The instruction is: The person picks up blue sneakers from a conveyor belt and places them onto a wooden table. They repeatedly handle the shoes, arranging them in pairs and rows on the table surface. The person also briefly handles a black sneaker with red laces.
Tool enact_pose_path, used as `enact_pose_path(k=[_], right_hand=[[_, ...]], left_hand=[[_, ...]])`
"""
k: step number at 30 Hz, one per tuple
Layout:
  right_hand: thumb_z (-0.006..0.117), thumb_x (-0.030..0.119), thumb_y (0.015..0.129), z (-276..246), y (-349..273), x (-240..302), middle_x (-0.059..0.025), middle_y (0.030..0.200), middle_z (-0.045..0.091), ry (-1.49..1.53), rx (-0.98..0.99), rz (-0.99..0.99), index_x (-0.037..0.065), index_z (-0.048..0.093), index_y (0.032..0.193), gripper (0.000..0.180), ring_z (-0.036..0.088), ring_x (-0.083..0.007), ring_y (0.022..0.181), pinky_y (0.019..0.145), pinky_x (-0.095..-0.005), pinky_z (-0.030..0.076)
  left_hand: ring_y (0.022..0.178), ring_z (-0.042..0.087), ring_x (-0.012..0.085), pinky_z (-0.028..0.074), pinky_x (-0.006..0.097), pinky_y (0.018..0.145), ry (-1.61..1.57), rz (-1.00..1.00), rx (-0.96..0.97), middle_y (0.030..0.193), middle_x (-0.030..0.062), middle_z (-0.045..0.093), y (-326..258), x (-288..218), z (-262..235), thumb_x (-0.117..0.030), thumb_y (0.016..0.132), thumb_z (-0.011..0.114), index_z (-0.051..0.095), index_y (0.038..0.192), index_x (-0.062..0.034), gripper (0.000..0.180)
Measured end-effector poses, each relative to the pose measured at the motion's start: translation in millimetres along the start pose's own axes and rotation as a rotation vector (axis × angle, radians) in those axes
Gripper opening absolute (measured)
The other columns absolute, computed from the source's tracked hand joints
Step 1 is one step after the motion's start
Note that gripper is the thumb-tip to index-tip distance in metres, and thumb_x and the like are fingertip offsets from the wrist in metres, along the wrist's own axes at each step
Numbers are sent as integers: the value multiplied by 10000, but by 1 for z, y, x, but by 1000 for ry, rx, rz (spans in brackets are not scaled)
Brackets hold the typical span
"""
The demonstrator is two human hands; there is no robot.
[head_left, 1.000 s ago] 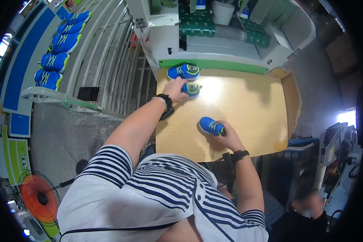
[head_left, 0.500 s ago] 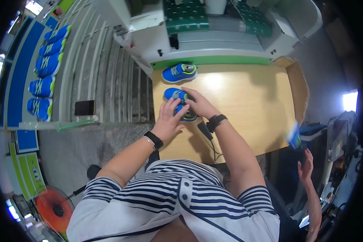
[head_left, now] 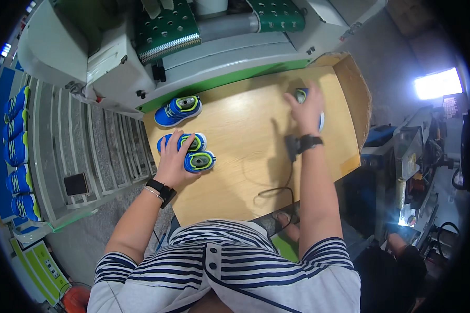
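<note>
Two blue shoes with lime-green collars lie side by side on the wooden table, a farther shoe and a nearer shoe. My left hand is closed around them from the left, fingers over the farther one. Grey forms fill the shoe openings. Over at the table's right, my right hand, smeared by motion, is closed over another blue shoe, hiding most of it. Behind the pair stands one more blue shoe, which neither hand touches.
A black tool with a cable is beside my right wrist. A machine with green perforated belts borders the wooden table at the back; a cardboard flap edges its right. Several shoes line the left rack, near a phone.
My right hand has left the pair and reached right onto another shoe, which earlier was a blur near a co-worker's hand. My left hand stays at the pair. The view has turned right.
</note>
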State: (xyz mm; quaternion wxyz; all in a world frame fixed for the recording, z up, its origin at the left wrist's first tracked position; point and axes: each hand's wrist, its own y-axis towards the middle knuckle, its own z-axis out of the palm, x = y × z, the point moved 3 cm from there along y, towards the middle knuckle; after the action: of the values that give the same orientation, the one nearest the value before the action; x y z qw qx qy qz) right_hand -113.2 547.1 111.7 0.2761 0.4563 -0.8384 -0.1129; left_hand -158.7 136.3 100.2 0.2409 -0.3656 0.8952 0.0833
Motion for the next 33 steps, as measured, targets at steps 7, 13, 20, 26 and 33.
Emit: enact_pose_path(k=[7, 13, 20, 26, 33], right_hand=[[888, 218, 628, 0, -19, -73, -259, 1152, 627, -24, 434, 154, 125, 312, 1559, 1099, 623, -434, 1072, 915, -469, 539], [895, 147, 612, -42, -91, -22, -220, 1178, 617, 84, 703, -48, 114, 362, 1538, 1068, 605, -415, 1095, 986, -452, 502], [775, 98, 826, -91, -159, -68, -172, 1274, 651, 541, 734, 364, 80, 526, 1434, 657, 616, -308, 1152, 1040, -406, 471], [765, 187, 849, -130, -230, 9, -184, 1255, 649, 451, 362, 321, 47, 593, 1348, 546, 622, -331, 1120, 993, -407, 497], [767, 115, 724, -124, -324, 15, -222, 1324, 569, 206, 255, 553, 94, 518, 1392, 713, 558, -405, 1200, 1025, -450, 477]], left_hand=[[1439, 329, 435, 241, 625, 1149, 43, 60, -114, 1534, 187, 358, 22, 24, -5, -384, 508, 954, 419, 1515, -209, 1153], [1473, 276, 436, 189, 633, 1189, 56, -34, -80, 1559, 195, 318, 18, 31, 6, -362, 445, 989, 320, 1569, -224, 1315], [1493, 234, 464, 172, 594, 1213, 58, -125, -152, 1612, 242, 253, 13, 28, 17, -345, 467, 990, 144, 1615, -117, 1443], [1542, 145, 411, 98, 501, 1257, 37, -211, -174, 1662, 241, 156, -3, 36, 25, -364, 574, 972, 8, 1607, -19, 1455], [1459, 330, 394, 253, 419, 1220, 156, 77, -165, 1578, 278, 312, 7, 74, 27, -374, 573, 965, 156, 1574, 65, 1359]])
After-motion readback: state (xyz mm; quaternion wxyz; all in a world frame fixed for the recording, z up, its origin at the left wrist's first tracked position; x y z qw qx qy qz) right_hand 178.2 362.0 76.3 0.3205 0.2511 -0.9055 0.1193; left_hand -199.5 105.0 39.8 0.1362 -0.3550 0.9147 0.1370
